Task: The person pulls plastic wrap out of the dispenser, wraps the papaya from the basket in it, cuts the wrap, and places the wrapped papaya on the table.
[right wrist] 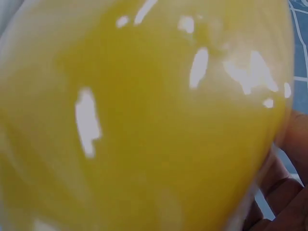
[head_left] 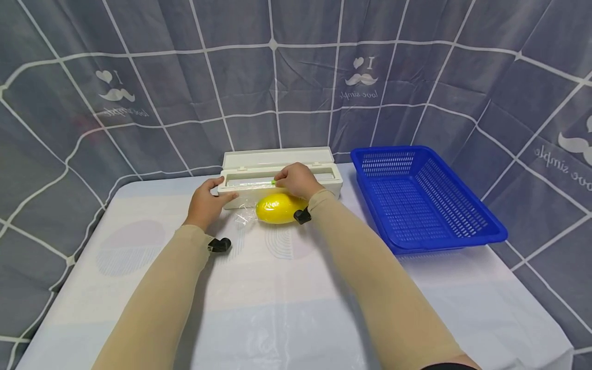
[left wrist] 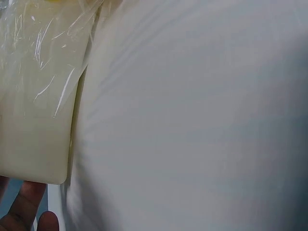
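A long white cling film dispenser box (head_left: pixel 337 186) lies at the far middle of the table with its lid (head_left: pixel 277 155) raised. My left hand (head_left: pixel 203 204) grips the box's left end, thumb on the front side; the left wrist view shows its fingers (left wrist: pixel 23 202) at the box end (left wrist: pixel 36 154). With the right hand (head_left: pixel 296 181) I pinch a small green slide cutter (head_left: pixel 274 182) on the box top. Below that hand a yellow oval fruit (head_left: pixel 277 209) sits against the box front, with clear film (head_left: pixel 246 213) around it. This fruit (right wrist: pixel 168 139) fills most of the right wrist view.
On the right of the table stands a blue perforated plastic basket (head_left: pixel 393 241). A pale patterned cloth (head_left: pixel 259 308) covers the table. Grey curtains with white grid lines (head_left: pixel 305 77) hang behind and along the sides.
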Available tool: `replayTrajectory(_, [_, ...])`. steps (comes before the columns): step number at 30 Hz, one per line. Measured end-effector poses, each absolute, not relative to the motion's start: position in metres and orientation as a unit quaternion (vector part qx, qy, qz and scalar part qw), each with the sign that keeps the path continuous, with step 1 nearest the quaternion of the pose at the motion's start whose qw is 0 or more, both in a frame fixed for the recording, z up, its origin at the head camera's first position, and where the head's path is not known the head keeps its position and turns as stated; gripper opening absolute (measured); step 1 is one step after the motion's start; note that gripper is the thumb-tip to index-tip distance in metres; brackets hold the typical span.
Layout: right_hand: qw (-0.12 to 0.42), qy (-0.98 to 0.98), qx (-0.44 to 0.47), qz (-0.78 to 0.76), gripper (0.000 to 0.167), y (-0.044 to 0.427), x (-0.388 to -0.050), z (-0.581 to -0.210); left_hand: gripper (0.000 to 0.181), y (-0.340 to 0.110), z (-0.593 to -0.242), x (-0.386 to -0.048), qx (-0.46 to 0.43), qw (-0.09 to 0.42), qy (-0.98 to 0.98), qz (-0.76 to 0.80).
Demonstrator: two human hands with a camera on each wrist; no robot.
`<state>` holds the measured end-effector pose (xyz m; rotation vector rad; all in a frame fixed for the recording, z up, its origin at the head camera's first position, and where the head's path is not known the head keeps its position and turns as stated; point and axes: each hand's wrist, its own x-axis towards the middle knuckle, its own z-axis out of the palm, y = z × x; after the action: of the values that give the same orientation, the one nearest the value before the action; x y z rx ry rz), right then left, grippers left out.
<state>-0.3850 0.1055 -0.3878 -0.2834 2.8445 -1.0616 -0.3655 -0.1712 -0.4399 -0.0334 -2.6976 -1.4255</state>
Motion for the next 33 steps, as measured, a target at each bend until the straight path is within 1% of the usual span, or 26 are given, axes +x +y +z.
replayTrajectory(7, [0.041,0.927,-0.085,-0.364,0.022,0.111,-0.386,-0.392,0.080,-0.172,-0.442,-0.367,-0.008,0.046,-0.881,-0.471])
replayTrajectory(15, [0.039,0.937,-0.067,-0.341,0.023,0.116,-0.387,-0.395,0.080,-0.173,-0.443,-0.369,-0.013,0.045,-0.882,-0.469])
replayTrajectory(25, [0.007,0.943,-0.051,-0.329,0.021,0.121,-0.379,-0.397,0.080,-0.172,-0.443,-0.370,-0.009,0.042,-0.884,-0.466])
replayTrajectory(33, [0.020,0.932,-0.049,-0.358,0.022,0.128,-0.379,-0.398,0.079,-0.172,-0.443,-0.369,-0.005,0.041,-0.883,-0.467])
